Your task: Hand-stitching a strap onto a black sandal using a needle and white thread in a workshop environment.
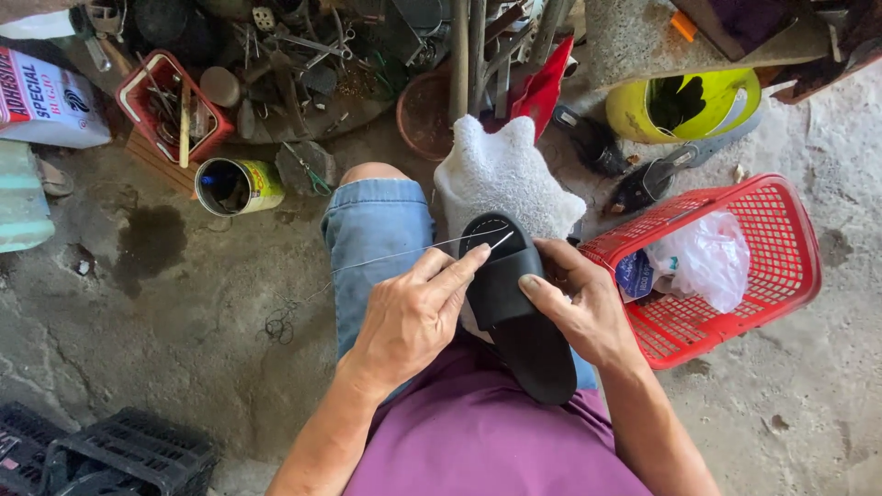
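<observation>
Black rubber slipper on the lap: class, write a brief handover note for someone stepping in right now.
Left hand: pinches a thin metal needle with pale thread trailing left, tip at the strap.
Right hand: steadies the black rubber slipper, thumb on the strap.
The slipper lies on a white towel over the knee; a red plastic basket is on the right.
Done: white stitches along the strap's top edge.
Left: remaining seam; extent unclear.

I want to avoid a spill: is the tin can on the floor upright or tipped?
Tipped: the can lies on its side, open mouth facing left toward the camera.
</observation>
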